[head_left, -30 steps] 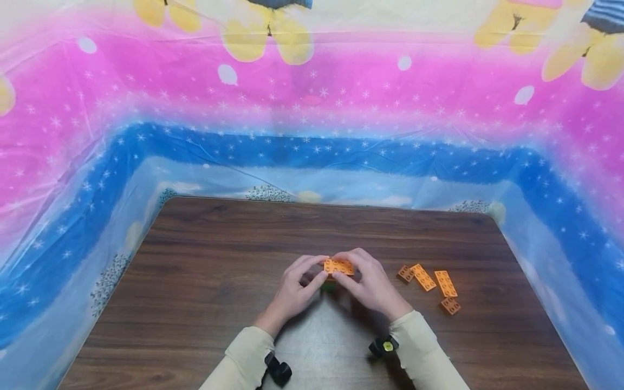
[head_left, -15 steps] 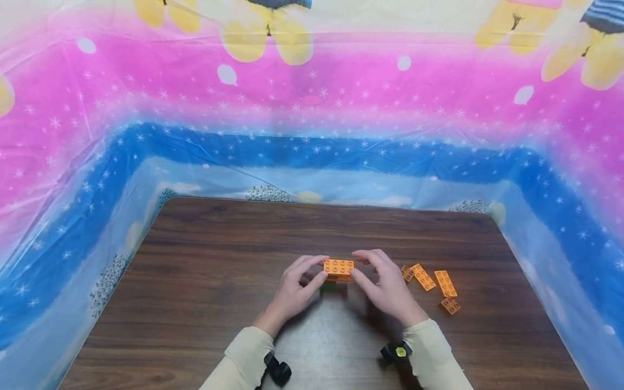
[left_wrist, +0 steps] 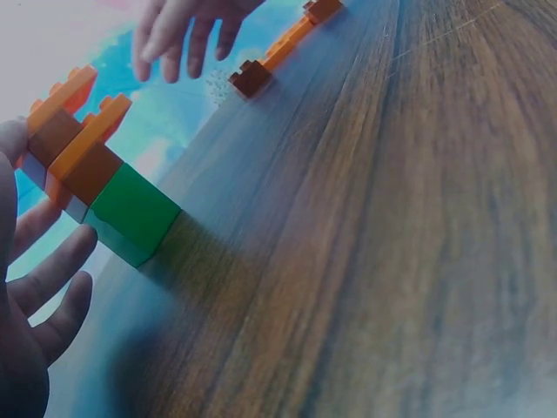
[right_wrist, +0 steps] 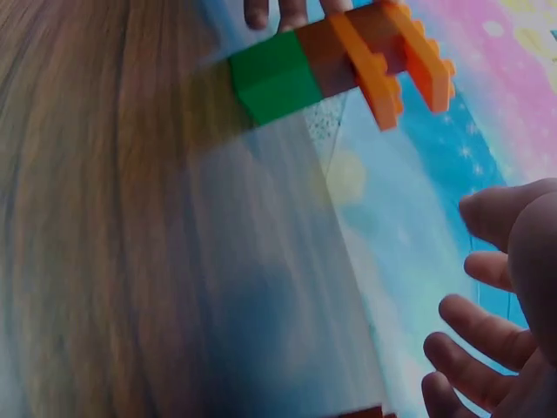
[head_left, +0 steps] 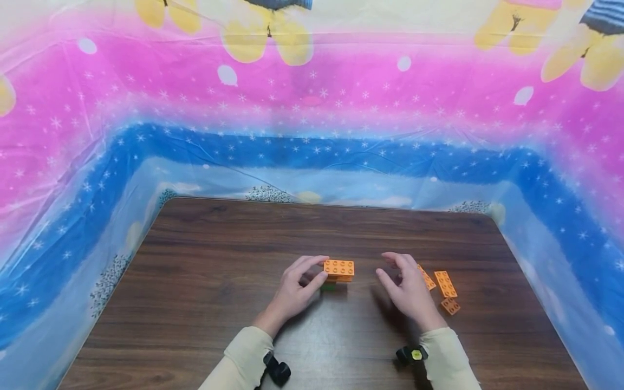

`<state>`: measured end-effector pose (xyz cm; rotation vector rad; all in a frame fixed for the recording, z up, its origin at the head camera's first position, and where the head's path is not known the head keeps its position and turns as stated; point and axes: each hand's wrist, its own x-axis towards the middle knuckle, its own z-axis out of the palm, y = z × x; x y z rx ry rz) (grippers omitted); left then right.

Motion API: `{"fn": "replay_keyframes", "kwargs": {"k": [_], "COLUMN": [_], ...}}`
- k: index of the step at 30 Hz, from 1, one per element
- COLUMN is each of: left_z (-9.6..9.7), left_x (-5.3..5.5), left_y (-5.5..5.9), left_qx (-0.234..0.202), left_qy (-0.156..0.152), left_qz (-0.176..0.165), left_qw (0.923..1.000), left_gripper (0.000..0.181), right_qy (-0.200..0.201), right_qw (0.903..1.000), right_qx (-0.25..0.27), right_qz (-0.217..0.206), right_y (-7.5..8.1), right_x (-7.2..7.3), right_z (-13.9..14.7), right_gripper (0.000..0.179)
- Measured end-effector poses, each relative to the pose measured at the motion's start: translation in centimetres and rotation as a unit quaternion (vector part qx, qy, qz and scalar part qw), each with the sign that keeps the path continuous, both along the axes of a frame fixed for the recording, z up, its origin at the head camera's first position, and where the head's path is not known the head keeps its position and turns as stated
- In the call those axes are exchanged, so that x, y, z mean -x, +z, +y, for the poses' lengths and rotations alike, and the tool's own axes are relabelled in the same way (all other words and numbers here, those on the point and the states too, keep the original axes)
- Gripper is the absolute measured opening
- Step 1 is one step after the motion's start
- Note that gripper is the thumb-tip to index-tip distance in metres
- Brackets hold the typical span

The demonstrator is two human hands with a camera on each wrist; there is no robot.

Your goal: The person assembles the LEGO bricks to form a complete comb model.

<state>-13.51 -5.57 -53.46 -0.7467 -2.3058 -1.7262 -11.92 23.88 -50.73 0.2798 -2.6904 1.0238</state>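
A stack of toy building bricks stands upright on the table. Its base is a green block (left_wrist: 130,213), with brown bricks (left_wrist: 91,177) and two overhanging orange bricks (head_left: 338,267) layered above. My left hand (head_left: 293,288) pinches the upper left end of this stack between thumb and fingers. Apart from the stack, to its right, my right hand (head_left: 409,290) hovers with relaxed fingers and holds nothing. Just beyond it lies a loose orange brick (head_left: 429,278), partly covered by the hand. A small brown brick (left_wrist: 251,78) beside that one shows in the left wrist view but is hidden in the head view.
Farther right on the wooden table (head_left: 219,244) lie another orange brick (head_left: 446,284) and a small brown brick (head_left: 450,306) touching its near end. A patterned cloth (head_left: 312,146) hangs around the table's back and sides.
My right hand has let go of the stack's top orange brick and moved right, toward the loose bricks. My left hand has kept its hold on the stack, which has not moved.
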Motion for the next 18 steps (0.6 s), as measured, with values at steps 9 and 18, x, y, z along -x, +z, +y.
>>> {"fn": "replay_keyframes", "kwargs": {"k": [9, 18], "left_z": [0.1, 0.1], "left_x": [0.0, 0.0], "left_y": [0.0, -0.1], "left_qx": [0.003, 0.007], "left_qy": [0.003, 0.003], "left_qz": [-0.006, -0.017], "left_qw": [1.0000, 0.9998], "left_gripper": [0.035, 0.035], "right_qy": [-0.036, -0.059], "right_qw": [0.9984, 0.9969], "right_qx": [-0.043, -0.050], "right_qz": [0.009, -0.016], "right_y": [-0.9, -1.5], "right_x": [-0.2, -0.3], "right_z": [2.1, 3.5], "right_gripper": [0.044, 0.047]}}
